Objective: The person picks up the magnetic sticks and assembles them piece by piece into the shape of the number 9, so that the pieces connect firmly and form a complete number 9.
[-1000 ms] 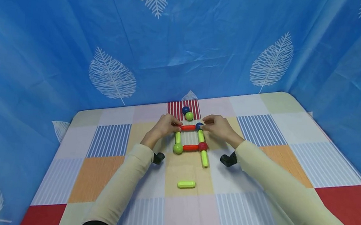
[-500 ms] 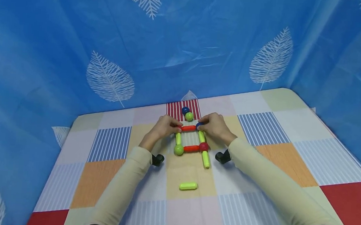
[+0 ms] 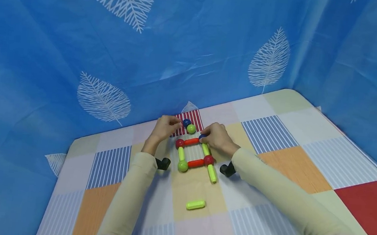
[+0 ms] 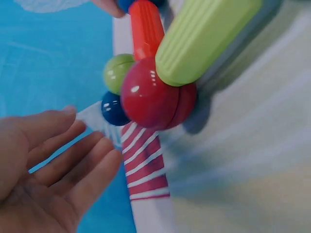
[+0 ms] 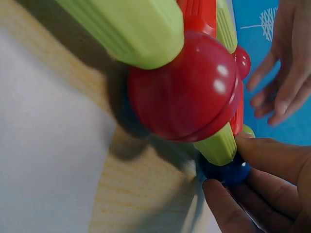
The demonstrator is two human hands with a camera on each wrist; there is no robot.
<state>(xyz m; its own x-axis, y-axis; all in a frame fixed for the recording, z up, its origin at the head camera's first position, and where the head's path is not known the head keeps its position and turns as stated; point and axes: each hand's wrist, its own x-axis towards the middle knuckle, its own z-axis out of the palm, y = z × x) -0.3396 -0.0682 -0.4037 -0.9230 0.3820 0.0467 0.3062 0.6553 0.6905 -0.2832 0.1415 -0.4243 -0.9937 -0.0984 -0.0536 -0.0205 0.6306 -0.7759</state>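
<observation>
Square of sticks and balls [image 3: 196, 163] sits on the patchwork tablecloth [image 3: 255, 110]. Right hand [image 3: 218, 136] is at the square's far right corner, thumb and fingers pinching the blue corner ball [image 3: 202, 137], which joins a green side stick [image 3: 205, 148]. Left hand [image 3: 164, 127] is loosely spread, fingers slightly bent, holding nothing; it's off the square's far left corner, near a loose blue ball [image 3: 186, 123] but apart from it. Loose green ball [image 3: 191, 128] is right beside that blue one, both beyond the square's far side. Square's other corners: far-left red ball [image 3: 179, 143], near-left green ball [image 3: 183, 165], near-right red ball [image 3: 208, 160]. Far and near sides are red sticks [image 3: 191, 141], left side another green stick [image 3: 181, 153]. Extra green stick [image 3: 212, 174] runs out from the near right corner, toward the person. Spare green stick [image 3: 195, 205] lies on the square's near side, well apart. Blue curtain [image 3: 180, 57] with white leaf prints hangs behind the square.
</observation>
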